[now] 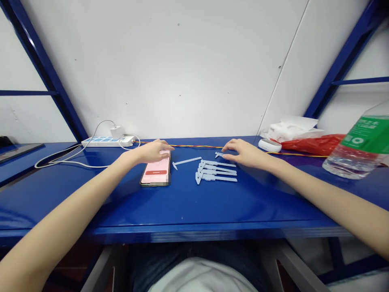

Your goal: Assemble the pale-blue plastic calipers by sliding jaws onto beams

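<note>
Left hand (154, 151) lies spread across the top of a smartphone (155, 172); right hand (244, 154), fingers loosely spread, is at a small pale-blue plastic piece (219, 154), just behind similar pieces (217, 171) on the blue worktop (182, 202).

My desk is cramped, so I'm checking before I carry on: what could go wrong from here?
The left hand is right over the phone, so it might press the screen by accident. The right hand is beside the closely laid plastic pieces, and a careless move could knock them out of line. The bottle stands near the wire, so any spill might reach it.
</note>
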Available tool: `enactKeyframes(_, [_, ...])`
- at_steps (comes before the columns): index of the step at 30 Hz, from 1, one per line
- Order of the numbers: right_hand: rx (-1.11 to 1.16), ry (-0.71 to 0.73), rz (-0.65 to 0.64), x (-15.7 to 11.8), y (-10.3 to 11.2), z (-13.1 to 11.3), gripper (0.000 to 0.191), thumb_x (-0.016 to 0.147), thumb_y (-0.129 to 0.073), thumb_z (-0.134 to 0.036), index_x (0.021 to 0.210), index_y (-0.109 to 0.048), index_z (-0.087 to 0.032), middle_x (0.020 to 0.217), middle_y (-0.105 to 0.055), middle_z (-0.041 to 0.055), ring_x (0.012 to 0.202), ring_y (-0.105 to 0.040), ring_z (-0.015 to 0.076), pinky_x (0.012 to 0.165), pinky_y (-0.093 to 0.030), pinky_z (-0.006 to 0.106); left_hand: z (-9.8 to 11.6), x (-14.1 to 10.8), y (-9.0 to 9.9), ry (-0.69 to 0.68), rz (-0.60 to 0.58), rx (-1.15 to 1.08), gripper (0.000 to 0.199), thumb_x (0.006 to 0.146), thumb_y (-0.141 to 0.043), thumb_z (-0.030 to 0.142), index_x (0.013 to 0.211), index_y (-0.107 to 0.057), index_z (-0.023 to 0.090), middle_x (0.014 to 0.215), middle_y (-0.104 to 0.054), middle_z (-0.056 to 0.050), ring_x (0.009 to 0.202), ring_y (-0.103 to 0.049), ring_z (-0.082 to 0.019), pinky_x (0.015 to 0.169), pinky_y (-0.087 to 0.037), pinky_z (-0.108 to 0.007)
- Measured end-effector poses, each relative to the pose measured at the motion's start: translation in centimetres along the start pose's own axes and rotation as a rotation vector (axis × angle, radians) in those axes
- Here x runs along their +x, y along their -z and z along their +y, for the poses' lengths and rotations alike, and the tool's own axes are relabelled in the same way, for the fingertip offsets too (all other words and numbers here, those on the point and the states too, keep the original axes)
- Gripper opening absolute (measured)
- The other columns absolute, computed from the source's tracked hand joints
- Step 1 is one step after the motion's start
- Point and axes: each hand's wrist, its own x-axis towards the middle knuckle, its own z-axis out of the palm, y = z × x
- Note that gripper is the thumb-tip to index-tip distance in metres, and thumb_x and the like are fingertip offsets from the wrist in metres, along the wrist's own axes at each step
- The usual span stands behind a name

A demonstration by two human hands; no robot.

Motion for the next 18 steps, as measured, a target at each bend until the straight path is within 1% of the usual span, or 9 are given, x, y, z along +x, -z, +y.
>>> enactKeyframes(3, [-0.037, -0.065, -0.014, 0.3, -0.2, 0.8, 0.052, 0.077, -0.051, -0.057, 0.106, -0.064, -0.016, 0.111, -0.062, 0.0138, 0.105, -0.054, 0.0306, 0.089, -0.044, 0.044, 1.6, 0.1, 0.1, -0.026, -0.026, -0.039, 0.044, 0.087, -0.045, 0.04, 0.125, -0.057, 0.021, 0.133, -0.054, -0.007, 0.122, -0.046, -0.022, 0.1, -0.037, -0.032])
enactKeyframes(5, [-0.053, -0.08, -0.026, 0.4, -0.3, 1.1, 0.052, 0.077, -0.051, -0.057, 0.107, -0.064, -0.016, 0.111, -0.062, 0.014, 0.104, -0.055, 0.0305, 0.088, -0.044, 0.043, 2.6, 0.2, 0.3, -0.046, -0.04, -0.056, 0.042, 0.086, -0.046, 0.04, 0.123, -0.058, 0.023, 0.132, -0.055, -0.005, 0.121, -0.047, -0.021, 0.099, -0.038, -0.031])
enactKeyframes(8, [-0.055, -0.076, -0.038, 0.6, -0.6, 1.4, 0.043, 0.078, -0.05, -0.053, 0.098, -0.067, -0.018, 0.107, -0.064, 0.0121, 0.101, -0.057, 0.029, 0.087, -0.045, 0.041, 3.5, 0.3, 0.8, -0.052, -0.053, -0.056, 0.04, 0.087, -0.046, 0.039, 0.121, -0.059, 0.023, 0.13, -0.057, -0.005, 0.118, -0.049, -0.02, 0.096, -0.039, -0.03])
enactKeyframes(12, [-0.01, -0.074, -0.024, 0.9, -1.1, 1.8, 0.033, 0.078, -0.05, -0.047, 0.084, -0.068, -0.02, 0.097, -0.066, 0.0093, 0.094, -0.058, 0.0268, 0.083, -0.045, 0.038, 4.0, 0.6, 1.5, -0.06, -0.044, -0.038, 0.04, 0.088, -0.043, 0.038, 0.12, -0.059, 0.022, 0.127, -0.058, -0.006, 0.115, -0.051, -0.02, 0.094, -0.04, -0.03])
enactKeyframes(15, [0.016, -0.074, -0.009, 0.9, -1.1, 1.8, 0.03, 0.077, -0.052, -0.046, 0.083, -0.068, -0.021, 0.096, -0.064, 0.0083, 0.092, -0.058, 0.025, 0.08, -0.045, 0.035, 4.5, 1.1, 1.9, -0.083, -0.059, 0.019, 0.041, 0.088, -0.042, 0.039, 0.121, -0.058, 0.021, 0.128, -0.057, -0.008, 0.115, -0.051, -0.021, 0.095, -0.04, -0.031])
enactKeyframes(18, [0.037, -0.063, -0.022, 0.7, -0.7, 1.5, 0.03, 0.077, -0.054, -0.045, 0.082, -0.068, -0.02, 0.098, -0.063, 0.009, 0.092, -0.058, 0.0247, 0.082, -0.045, 0.035, 5.6, 2.0, 1.9, -0.057, -0.097, 0.094, 0.043, 0.087, -0.042, 0.041, 0.12, -0.058, 0.02, 0.125, -0.059, -0.009, 0.114, -0.052, -0.023, 0.093, -0.042, -0.033])
